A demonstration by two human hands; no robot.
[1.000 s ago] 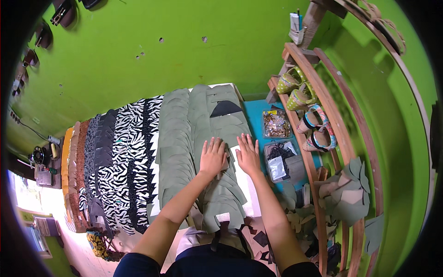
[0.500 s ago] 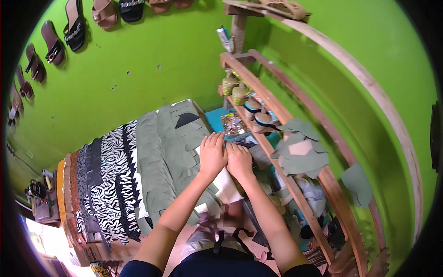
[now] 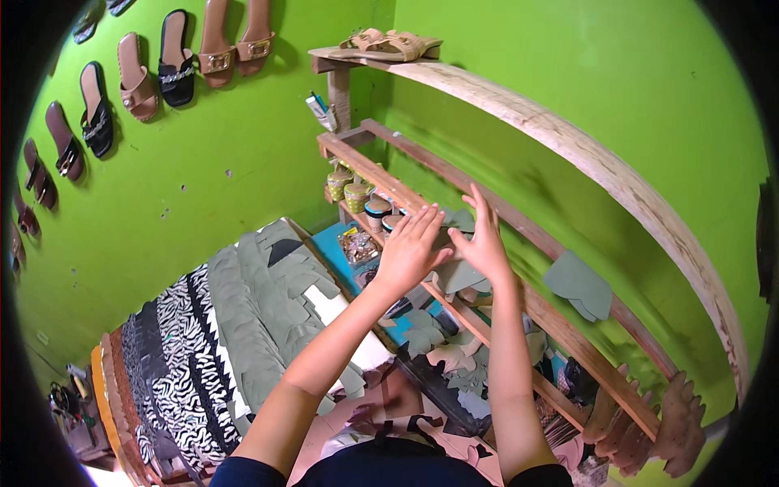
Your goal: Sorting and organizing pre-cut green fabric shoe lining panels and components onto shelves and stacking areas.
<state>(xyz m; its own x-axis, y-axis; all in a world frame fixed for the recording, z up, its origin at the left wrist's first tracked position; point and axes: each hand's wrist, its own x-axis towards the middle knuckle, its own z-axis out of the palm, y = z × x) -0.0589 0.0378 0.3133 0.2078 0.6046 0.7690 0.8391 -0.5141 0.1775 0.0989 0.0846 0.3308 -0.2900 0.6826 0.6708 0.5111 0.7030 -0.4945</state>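
Note:
My left hand is stretched out, fingers extended and palm down, over the wooden rack. Close on its right, my right hand is raised with fingers up and thumb apart. Nothing shows in either hand. Just behind and below them, a stack of grey-green cut pieces sits on the rack's front rail, partly covered by my hands. Whether my fingers touch the stack I cannot tell. Another grey-green piece hangs over the rear rail to the right.
On the left, a table bears overlapping rows of grey-green pieces and zebra-print pieces. Patterned shoe heels stand on the lower shelf. Scraps lie beneath the rack; brown shapes hang at its near end. Sandals line the wall.
My view has swung toward the rack. My hands, close together beside the table's edge before, are now up at the rack's stack, with the right hand lifted and its fingers spread.

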